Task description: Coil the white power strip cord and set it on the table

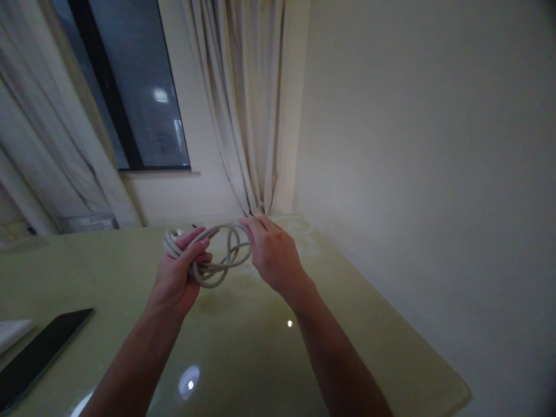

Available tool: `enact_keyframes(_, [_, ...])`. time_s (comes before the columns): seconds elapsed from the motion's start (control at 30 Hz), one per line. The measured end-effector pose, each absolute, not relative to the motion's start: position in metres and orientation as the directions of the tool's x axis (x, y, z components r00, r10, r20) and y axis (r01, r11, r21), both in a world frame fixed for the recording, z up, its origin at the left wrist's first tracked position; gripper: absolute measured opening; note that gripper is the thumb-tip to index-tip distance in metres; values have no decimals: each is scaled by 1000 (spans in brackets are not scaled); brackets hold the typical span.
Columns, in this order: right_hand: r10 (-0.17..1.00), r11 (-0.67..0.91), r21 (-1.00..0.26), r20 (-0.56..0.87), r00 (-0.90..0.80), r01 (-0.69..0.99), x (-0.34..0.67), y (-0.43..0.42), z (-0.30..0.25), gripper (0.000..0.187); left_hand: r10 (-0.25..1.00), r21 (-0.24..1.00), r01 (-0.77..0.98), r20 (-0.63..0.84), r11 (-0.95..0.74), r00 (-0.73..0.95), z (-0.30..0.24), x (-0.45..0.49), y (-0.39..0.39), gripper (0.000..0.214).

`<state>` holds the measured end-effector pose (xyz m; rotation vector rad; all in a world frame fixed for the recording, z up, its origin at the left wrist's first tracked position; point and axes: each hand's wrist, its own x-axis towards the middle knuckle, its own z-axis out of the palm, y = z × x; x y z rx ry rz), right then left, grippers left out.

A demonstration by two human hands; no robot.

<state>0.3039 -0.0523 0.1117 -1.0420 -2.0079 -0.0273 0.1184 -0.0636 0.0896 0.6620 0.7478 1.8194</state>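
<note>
1. The cable (226,264), pale and gathered in loose loops, is held up between the two hands, over the far part of the table; its long axis runs roughly left to right, across the person's view.
2. The left hand (176,275) is closed round the left end of the loops, thumb pressed over the strands; it has the larger share of the bundle.
3. The right hand (275,255) is at the opposite end, back of the hand showing; its fingertips seem to pinch the outermost loop, though how firmly I cannot tell; both hands touch the cable, so neither is nearer.
4. The greenish table (243,353) spreads beneath; a dark flat device (46,359) lies at its left, beside a white object (14,334) cut by the frame.
5. Beyond stand a curtain (247,87) and a window (134,75); a plain wall (412,174) rises at right.
</note>
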Motion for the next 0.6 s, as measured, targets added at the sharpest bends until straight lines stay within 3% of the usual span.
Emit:
enact_keyframes(0.13, [745, 562, -344, 606, -280, 752, 307, -46, 109, 29, 934, 776, -569, 72, -273, -350, 89, 118, -64, 52])
enact_keyframes(0.6, [763, 637, -522, 531, -369, 567, 302, -43, 110, 23, 941, 785, -571, 43, -239, -335, 84, 123, -67, 59])
